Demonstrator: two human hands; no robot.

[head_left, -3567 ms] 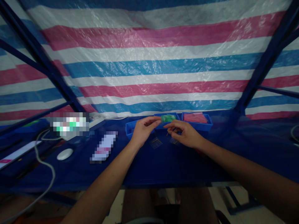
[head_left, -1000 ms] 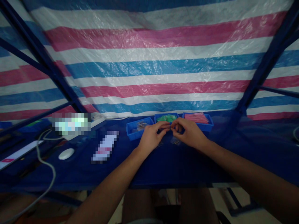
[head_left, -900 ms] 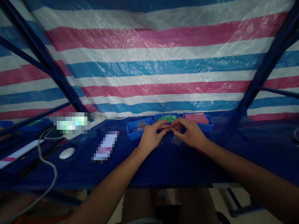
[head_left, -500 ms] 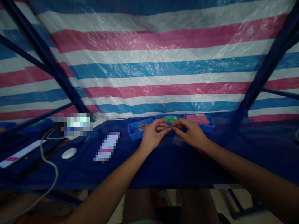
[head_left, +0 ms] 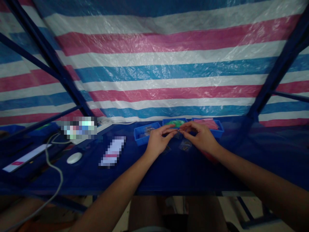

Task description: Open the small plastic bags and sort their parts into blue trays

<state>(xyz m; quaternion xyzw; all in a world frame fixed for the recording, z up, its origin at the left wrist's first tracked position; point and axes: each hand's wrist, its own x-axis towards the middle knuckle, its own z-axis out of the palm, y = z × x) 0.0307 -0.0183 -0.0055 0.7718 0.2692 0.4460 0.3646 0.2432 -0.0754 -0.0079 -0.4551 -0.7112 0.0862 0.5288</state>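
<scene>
My left hand (head_left: pixel 158 141) and my right hand (head_left: pixel 201 138) meet above the blue table (head_left: pixel 169 167), fingertips pinched together on a small thing too tiny to name. Just beneath them lie small clear bags (head_left: pixel 185 145) on the table. Behind the hands stand three blue bins: the left bin (head_left: pixel 142 135) with clear bags, the middle bin (head_left: pixel 169 121) with green pieces, and the right bin (head_left: pixel 217 131) with pink pieces.
A white mouse (head_left: pixel 74 158) and a grey cable (head_left: pixel 56 167) lie at the left, beside a flat device (head_left: pixel 24 158). Dark blue frame bars (head_left: pixel 60 77) and a striped tarp (head_left: pixel 164 64) close in the back and sides.
Both hands came together from a slightly apart position and stay pinched at the fingertips. The view has drifted a little to the left, so things sit further right in the picture.
</scene>
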